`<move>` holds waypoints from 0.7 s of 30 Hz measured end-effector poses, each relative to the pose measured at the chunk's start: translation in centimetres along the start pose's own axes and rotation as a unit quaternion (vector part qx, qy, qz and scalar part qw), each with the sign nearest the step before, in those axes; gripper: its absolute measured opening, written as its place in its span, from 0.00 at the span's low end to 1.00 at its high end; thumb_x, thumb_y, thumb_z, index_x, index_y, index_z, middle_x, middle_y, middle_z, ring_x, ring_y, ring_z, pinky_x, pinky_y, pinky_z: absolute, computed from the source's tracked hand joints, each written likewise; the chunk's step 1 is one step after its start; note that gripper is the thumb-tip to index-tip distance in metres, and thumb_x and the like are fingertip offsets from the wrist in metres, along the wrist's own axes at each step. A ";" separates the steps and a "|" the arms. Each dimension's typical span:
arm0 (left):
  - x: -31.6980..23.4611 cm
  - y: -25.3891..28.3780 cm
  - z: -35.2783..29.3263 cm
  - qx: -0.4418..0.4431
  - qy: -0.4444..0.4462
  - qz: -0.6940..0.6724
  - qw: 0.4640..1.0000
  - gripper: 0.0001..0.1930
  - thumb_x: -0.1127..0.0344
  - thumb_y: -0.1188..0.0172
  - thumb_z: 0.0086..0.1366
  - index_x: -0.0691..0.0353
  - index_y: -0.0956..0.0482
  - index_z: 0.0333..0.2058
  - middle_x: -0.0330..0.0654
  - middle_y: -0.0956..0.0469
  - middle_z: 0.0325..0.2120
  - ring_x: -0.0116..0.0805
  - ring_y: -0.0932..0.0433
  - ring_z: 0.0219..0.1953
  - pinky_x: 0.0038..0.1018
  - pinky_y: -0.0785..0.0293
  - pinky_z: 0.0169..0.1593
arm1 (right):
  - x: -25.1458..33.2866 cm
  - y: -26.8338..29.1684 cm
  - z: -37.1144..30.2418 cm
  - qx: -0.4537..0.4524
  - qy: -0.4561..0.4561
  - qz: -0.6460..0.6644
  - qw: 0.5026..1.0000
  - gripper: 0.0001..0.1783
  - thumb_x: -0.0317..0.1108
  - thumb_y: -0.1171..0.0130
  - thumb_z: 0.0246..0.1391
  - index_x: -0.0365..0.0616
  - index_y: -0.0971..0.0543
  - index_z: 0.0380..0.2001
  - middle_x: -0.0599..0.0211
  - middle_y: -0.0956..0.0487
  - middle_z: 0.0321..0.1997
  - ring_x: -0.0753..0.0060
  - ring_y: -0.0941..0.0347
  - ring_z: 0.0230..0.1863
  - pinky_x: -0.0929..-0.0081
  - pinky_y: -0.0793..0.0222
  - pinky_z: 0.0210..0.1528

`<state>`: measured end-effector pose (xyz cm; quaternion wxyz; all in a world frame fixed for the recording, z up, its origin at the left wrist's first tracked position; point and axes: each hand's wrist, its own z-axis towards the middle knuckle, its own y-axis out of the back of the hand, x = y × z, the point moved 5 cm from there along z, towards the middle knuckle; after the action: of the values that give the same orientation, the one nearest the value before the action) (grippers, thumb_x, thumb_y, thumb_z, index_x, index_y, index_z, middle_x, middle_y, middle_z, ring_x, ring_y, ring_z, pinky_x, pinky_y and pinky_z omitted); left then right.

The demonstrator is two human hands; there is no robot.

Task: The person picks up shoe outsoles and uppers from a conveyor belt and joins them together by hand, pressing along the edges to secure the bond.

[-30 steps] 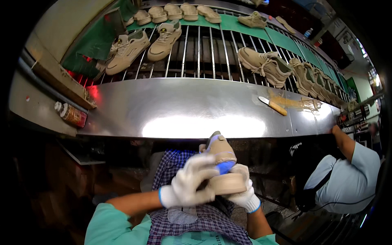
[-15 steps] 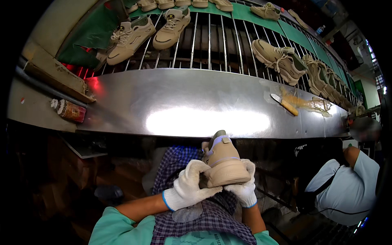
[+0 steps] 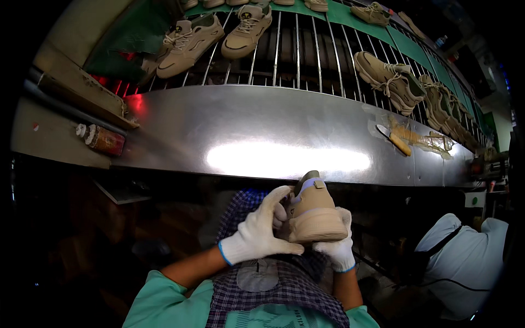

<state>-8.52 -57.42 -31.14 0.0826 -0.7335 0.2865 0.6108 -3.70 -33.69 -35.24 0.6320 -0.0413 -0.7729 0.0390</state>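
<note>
A beige sneaker (image 3: 315, 210) is held above my lap, its heel and thick sole facing me and its collar toward the bench. My right hand (image 3: 340, 240), in a white knit glove with a blue cuff edge, grips its right side and underside. My left hand (image 3: 261, 227), gloved the same way, is at the left side with thumb and forefinger spread wide. Its thumb tip lies by the lower edge of the sole, while the other fingers bend beside the upper; whether they touch it I cannot tell. The shoe's toe is hidden.
Ahead runs a shiny metal bench ledge (image 3: 246, 123), with a yellow-handled knife (image 3: 395, 140) at right. Beyond it, several beige sneakers (image 3: 249, 30) stand on a rack of metal bars (image 3: 298, 49). A stained bottle (image 3: 104, 139) lies at left. A person in light clothing (image 3: 462, 254) is at right.
My left hand has loosened from the shoe's side, its thumb and forefinger spreading apart. My right hand still holds the shoe. The whole view has shifted slightly.
</note>
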 end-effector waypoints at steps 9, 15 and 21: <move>5.4 6.8 3.0 -0.027 -0.011 -0.364 0.931 0.39 0.38 0.50 0.80 0.66 0.38 0.73 0.52 0.33 0.72 0.46 0.31 0.71 0.43 0.34 0.75 | 5.0 -10.2 0.6 0.054 0.224 -0.286 0.930 0.41 0.41 0.11 0.31 0.43 0.26 0.46 0.60 0.23 0.45 0.58 0.23 0.43 0.56 0.24 0.44; 3.9 7.0 3.2 0.116 -0.032 -0.366 0.923 0.23 0.49 0.49 0.81 0.67 0.18 0.49 0.46 0.18 0.50 0.38 0.22 0.56 0.38 0.25 0.64 | 6.3 -13.0 -2.2 0.100 0.280 -0.320 0.899 0.29 0.49 0.14 0.32 0.46 0.17 0.34 0.63 0.18 0.37 0.58 0.21 0.38 0.58 0.27 0.43; 1.4 3.4 2.6 0.133 -0.147 -0.507 0.839 0.20 0.55 0.48 0.77 0.66 0.17 0.40 0.49 0.18 0.41 0.51 0.23 0.53 0.52 0.25 0.61 | 5.9 -11.9 -2.5 0.075 0.295 -0.267 0.914 0.30 0.52 0.13 0.25 0.47 0.17 0.30 0.65 0.18 0.35 0.58 0.21 0.36 0.60 0.27 0.41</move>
<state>-12.36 -59.46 -32.27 0.5189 -0.6598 -0.0628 0.5398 -2.57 -44.82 -27.62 0.8192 0.2047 -0.5286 -0.0870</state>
